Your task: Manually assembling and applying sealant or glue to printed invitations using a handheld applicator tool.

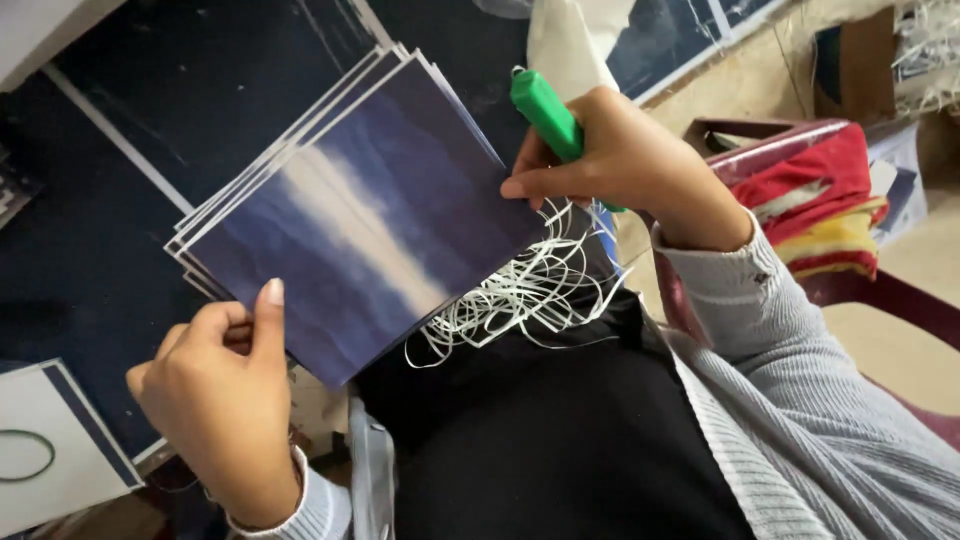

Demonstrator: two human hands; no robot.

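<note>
My left hand point(225, 395) grips the lower left corner of a stack of dark blue glossy sheets point(355, 215) with a pale streak across the top one, thumb lying on the face. My right hand point(620, 165) is closed around a green-handled cutter point(545, 110), its fingertips touching the stack's right corner. The cutter's tip is hidden behind the hand. A tangle of thin white paper trimmings point(520, 295) lies on my dark lap just under the stack's right edge.
A large dark printed sheet with white border lines point(150, 110) covers the table under the stack. A white-and-blue card with a rubber band point(45, 450) lies at lower left. A maroon plastic chair with red and yellow cloth point(820, 195) stands at right.
</note>
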